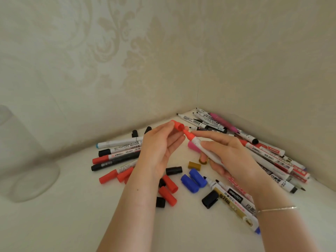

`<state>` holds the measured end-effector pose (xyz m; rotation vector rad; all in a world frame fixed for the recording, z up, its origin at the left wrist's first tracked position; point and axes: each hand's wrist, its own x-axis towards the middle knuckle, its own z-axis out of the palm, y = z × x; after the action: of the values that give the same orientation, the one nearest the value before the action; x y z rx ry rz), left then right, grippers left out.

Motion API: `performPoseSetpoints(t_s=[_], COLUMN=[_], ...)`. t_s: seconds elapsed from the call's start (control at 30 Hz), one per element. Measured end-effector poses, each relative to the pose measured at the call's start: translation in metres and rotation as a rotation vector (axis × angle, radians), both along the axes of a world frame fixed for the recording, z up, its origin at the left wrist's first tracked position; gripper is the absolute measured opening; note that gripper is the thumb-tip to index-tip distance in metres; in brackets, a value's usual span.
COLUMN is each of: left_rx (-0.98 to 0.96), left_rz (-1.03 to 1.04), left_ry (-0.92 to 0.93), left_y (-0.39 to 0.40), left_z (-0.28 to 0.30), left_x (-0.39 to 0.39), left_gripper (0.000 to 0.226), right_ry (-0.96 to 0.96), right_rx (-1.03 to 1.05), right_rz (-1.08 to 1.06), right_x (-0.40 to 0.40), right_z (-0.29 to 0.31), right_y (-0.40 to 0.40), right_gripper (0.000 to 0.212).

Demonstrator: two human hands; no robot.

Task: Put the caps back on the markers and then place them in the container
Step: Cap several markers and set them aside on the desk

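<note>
**Red cap held just off the tip of a red marker**

The left hand (160, 144) pinches a red cap (178, 125) between thumb and fingertips, its open mouth turned toward the right. The right hand (229, 155) is wrapped round the white barrel of a red marker (201, 148), index finger stretched along it, the red tip (188, 134) pointing up and left at the cap's mouth. Cap and tip sit just beside each other, not yet joined.

Beneath the hands, on the pale worktop (72, 224), lie loose caps: two blue caps (193, 180) side by side, red caps (168, 190), a black cap (174, 170), a gold cap (194, 165) and a pink cap (193, 146). To the left rests a row of capped markers (118, 151); to the right and into the corner sprawls a pile of uncapped markers (269, 157). A clear container (21, 160) stands at the far left edge, well apart from the hands. A thin bracelet (276, 209) circles the right wrist.
</note>
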<state>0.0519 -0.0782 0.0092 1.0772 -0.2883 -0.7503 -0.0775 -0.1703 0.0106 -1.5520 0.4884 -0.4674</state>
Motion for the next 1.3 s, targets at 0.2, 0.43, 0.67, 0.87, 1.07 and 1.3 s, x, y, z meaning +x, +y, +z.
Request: performPoseSetpoints(t_s=[0.2,0.43,0.67,0.87,1.07,1.3], left_rx=[0.176,0.242,0.119,0.022,-0.016,0.173], left_rz=[0.049,0.001,-0.041,-0.072,-0.152,-0.128], left_ry=[-0.24,-0.407,-0.391,-0.259,-0.222,-0.34], left_y=[-0.004,-0.002,-0.004,-0.003,-0.004,-0.009], left_z=[-0.002,0.001,-0.001,-0.001,-0.002,-0.009], left_x=[-0.005,-0.008,-0.014,-0.015,-0.017,-0.011], left_gripper=[0.013,0.021,0.029,0.033,0.031,0.031], right_ry=[0.081,0.12,0.091,0.099,0.07,0.158], right_rx=[-0.13,-0.377,-0.541,-0.602,-0.462,-0.366], right_rz=[-0.045,-0.089,-0.19,-0.26,-0.317,-0.287], right_x=[0.003,0.007,0.009,0.013,0.013,0.02], right_z=[-0.001,-0.005,-0.005,-0.004,-0.002,-0.008], right_y=[0.001,0.005,0.008,0.011,0.011,0.015], right_gripper=[0.025,0.019,0.015,0.008,0.006,0.009])
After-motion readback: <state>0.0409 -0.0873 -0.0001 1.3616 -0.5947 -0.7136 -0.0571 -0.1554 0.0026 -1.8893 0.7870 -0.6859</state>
